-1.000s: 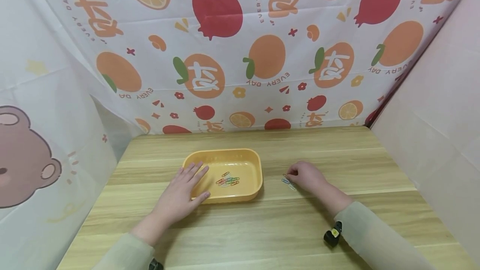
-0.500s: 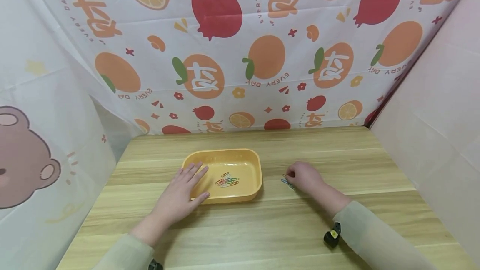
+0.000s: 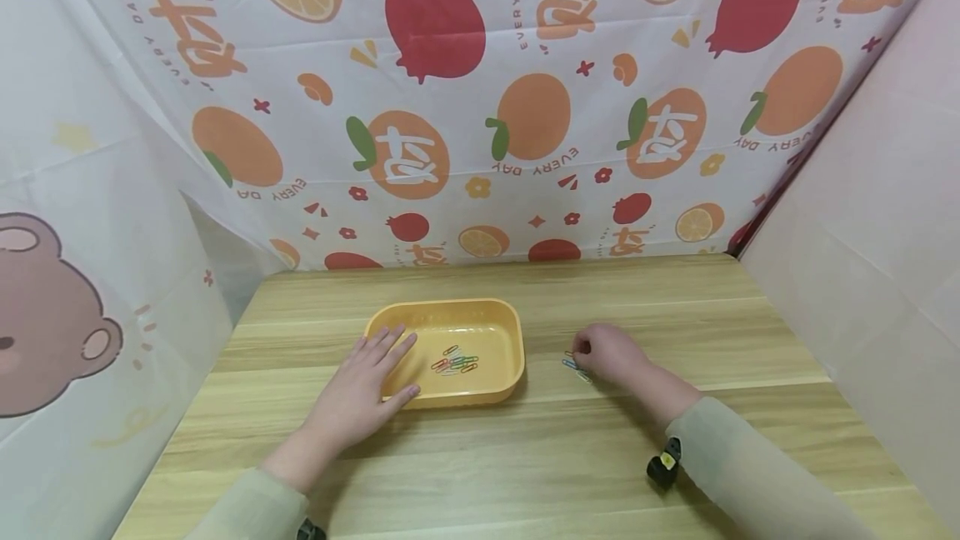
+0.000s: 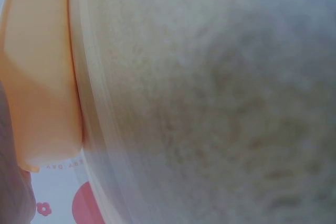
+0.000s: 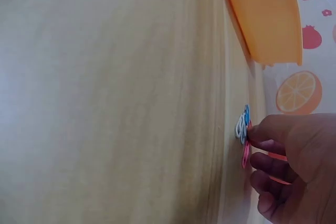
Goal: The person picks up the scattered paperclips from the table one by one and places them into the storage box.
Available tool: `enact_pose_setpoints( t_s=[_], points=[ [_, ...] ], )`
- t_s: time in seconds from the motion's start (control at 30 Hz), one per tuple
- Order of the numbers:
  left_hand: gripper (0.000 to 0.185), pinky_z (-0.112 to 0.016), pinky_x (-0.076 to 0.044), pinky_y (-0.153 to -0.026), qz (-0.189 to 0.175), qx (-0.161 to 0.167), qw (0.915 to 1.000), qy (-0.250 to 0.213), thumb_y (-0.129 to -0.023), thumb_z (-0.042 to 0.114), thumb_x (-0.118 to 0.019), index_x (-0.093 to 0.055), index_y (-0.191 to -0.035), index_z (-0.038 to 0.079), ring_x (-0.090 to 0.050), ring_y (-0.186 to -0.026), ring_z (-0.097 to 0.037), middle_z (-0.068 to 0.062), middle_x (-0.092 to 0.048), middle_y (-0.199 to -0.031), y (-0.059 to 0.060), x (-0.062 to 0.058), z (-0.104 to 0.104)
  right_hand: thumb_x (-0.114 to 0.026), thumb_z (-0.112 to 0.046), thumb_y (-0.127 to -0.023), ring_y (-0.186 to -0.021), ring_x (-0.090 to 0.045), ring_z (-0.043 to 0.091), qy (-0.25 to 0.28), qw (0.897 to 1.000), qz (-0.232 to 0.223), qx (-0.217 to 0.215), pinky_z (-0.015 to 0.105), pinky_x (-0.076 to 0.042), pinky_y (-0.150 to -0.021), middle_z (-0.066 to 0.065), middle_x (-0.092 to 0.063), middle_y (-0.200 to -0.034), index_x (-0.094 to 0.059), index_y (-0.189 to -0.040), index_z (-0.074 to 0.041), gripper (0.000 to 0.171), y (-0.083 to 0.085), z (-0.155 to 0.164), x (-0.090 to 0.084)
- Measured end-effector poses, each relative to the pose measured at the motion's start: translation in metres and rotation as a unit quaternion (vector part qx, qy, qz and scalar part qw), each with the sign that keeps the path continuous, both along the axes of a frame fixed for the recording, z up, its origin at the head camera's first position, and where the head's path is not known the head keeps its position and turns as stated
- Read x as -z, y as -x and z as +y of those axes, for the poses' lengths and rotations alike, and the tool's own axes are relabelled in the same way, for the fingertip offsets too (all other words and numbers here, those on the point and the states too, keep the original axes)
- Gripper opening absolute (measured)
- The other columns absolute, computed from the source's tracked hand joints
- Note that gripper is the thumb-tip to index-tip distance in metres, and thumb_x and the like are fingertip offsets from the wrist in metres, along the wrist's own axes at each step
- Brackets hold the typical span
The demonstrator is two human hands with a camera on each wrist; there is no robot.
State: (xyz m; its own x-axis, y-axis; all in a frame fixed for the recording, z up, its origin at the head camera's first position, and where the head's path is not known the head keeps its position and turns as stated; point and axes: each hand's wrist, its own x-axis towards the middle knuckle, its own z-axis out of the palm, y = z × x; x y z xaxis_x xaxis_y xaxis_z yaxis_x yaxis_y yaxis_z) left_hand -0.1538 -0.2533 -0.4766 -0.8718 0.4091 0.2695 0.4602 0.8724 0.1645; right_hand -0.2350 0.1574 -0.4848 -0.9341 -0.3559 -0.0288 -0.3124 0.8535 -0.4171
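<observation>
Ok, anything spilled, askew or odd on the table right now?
Nothing stands out. The yellow tray sits flat with a few clips inside, the left hand resting on its rim. The loose paper clips lie on the table at the right hand, whose fingertips touch them.

The fruit-print backdrop cloth reads "EVERY DAY", seemingly upside down.

Setup is looking like a makeshift recording booth rather than a lived-in room. A wooden table is sitting enclosed on three sides by hung sheets: a fruit-print cloth is covering the back, a bear-print sheet is hanging left, a plain pale panel is closing the right.
</observation>
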Motion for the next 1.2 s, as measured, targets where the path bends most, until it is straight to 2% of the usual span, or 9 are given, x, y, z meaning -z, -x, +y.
enact_pose_setpoints(
  t_s=[0.27, 0.5, 0.63, 0.97, 1.2],
  points=[
    [0.076, -0.055, -0.016, -0.12, -0.001, 0.001, 1.0, -0.003, -0.093, 0.054, -0.061, -0.034, -0.156, 0.021, -0.023, -0.148, -0.033, -0.008, -0.03, -0.161, -0.001, -0.001, 0.0, -0.068, -0.01, -0.084, -0.066, -0.052, 0.012, 0.013, 0.997, -0.073, 0.006, 0.028, -0.045, -0.063, -0.005, -0.059, -0.072, -0.064, -0.075, -0.014, 0.011, 0.008, -0.001, -0.007],
    [0.076, -0.055, -0.016, -0.12, 0.001, 0.001, 1.0, -0.001, -0.094, 0.054, -0.06, -0.034, -0.156, 0.02, -0.024, -0.148, -0.033, -0.008, -0.03, -0.161, -0.001, -0.001, 0.0, -0.073, -0.022, -0.086, -0.062, -0.05, 0.013, -0.001, 0.995, -0.101, 0.008, 0.027, -0.042, -0.06, -0.004, -0.057, -0.068, -0.06, -0.071, -0.014, 0.021, 0.012, -0.005, -0.009],
    [0.075, -0.055, -0.016, -0.12, 0.002, 0.001, 1.0, -0.002, -0.093, 0.053, -0.061, -0.035, -0.156, 0.02, -0.025, -0.147, -0.034, -0.008, -0.03, -0.161, -0.002, -0.002, 0.0, -0.074, -0.025, -0.086, -0.062, -0.05, 0.013, -0.006, 0.995, -0.1, 0.003, 0.027, -0.042, -0.061, -0.003, -0.057, -0.069, -0.059, -0.072, -0.013, 0.024, 0.011, -0.005, -0.01],
    [0.076, -0.054, -0.016, -0.121, 0.003, 0.001, 1.0, 0.001, -0.093, 0.055, -0.06, -0.034, -0.156, 0.021, -0.024, -0.148, -0.033, -0.008, -0.03, -0.161, -0.001, -0.001, 0.001, -0.073, -0.021, -0.087, -0.059, -0.044, 0.012, 0.012, 0.996, -0.082, -0.021, 0.027, -0.037, -0.059, -0.004, -0.05, -0.065, -0.056, -0.07, -0.012, 0.026, 0.01, -0.001, -0.007],
    [0.076, -0.054, -0.015, -0.121, 0.001, 0.0, 1.0, 0.005, -0.095, 0.061, -0.052, -0.033, -0.156, 0.021, -0.023, -0.148, -0.033, -0.008, -0.029, -0.161, -0.002, 0.0, 0.0, -0.072, -0.022, -0.089, -0.059, -0.043, 0.01, 0.005, 0.997, -0.058, -0.046, 0.027, -0.037, -0.059, -0.006, -0.049, -0.064, -0.056, -0.068, -0.014, 0.027, 0.008, 0.001, -0.008]
  ],
)
